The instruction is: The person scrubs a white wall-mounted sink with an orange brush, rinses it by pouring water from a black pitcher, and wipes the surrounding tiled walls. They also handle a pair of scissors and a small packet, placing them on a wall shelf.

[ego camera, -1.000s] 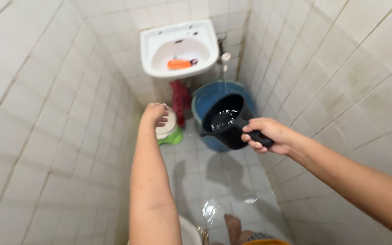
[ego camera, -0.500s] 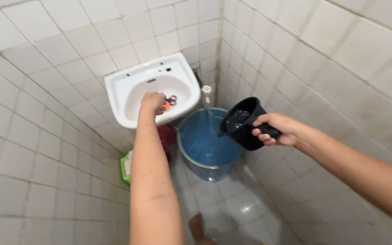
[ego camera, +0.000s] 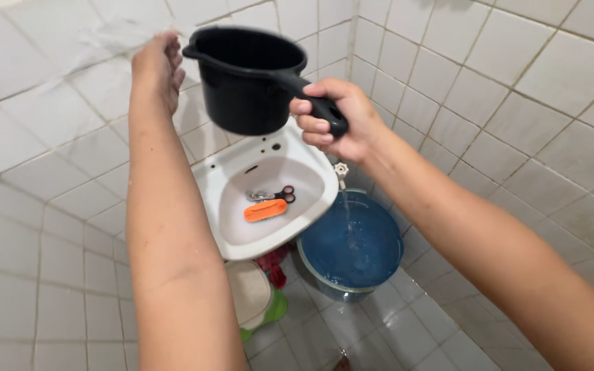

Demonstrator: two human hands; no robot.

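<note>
My right hand (ego camera: 331, 118) grips the handle of a black plastic dipper (ego camera: 245, 79), held high in front of the back tiled wall, above the white sink (ego camera: 225, 199). My left hand (ego camera: 158, 67) is raised beside the dipper's left side, fingers loosely together, close to the wet wall tiles and holding nothing. Below, a blue bucket (ego camera: 355, 240) full of water stands in the corner under a small tap (ego camera: 341, 169) with a thin stream running into it.
Scissors (ego camera: 271, 195) and an orange brush (ego camera: 265, 210) lie in the sink bowl. A green tub with a beige lid (ego camera: 252, 295) and a red cloth (ego camera: 273, 264) sit under the sink. Tiled walls close in on the left, back and right; the floor is wet.
My right hand has lifted the dipper from beside the bucket up to head height. My left hand rose from the sink bowl to the wall beside it. The view tilted upward.
</note>
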